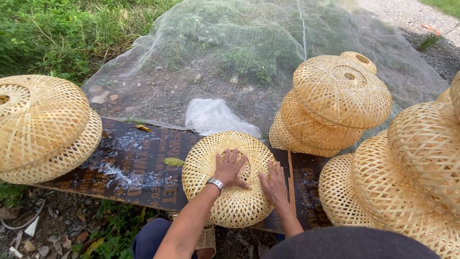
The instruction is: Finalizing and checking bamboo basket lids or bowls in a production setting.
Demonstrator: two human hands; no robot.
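- The woven bamboo dome (230,180) lies convex side up on the dark printed board (129,168), directly ahead of the person and under both hands; it is round, so it has no long axis.
- The left hand (231,169), a metal wristwatch (215,182) on its wrist, rests flat on the dome's crown with fingers spread; it grips nothing, only presses.
- The right hand (274,184) lies palm down on the dome's right shoulder, fingers together and extended, likewise holding nothing; it sits nearer the rim, the left nearer the centre.
- The dome is open-weave split bamboo, pale straw colour, with a tighter band at the rim.
- Left of the dome, well apart, two similar baskets (45,127) are stacked at the board's end.
- Right of the dome, a larger heap of baskets (407,172) stands close by.
- Behind the dome lies a crumpled white plastic bag (215,116), then another stack of baskets (330,105).
- Farthest off, fine mesh netting (249,43) covers soil and weeds.
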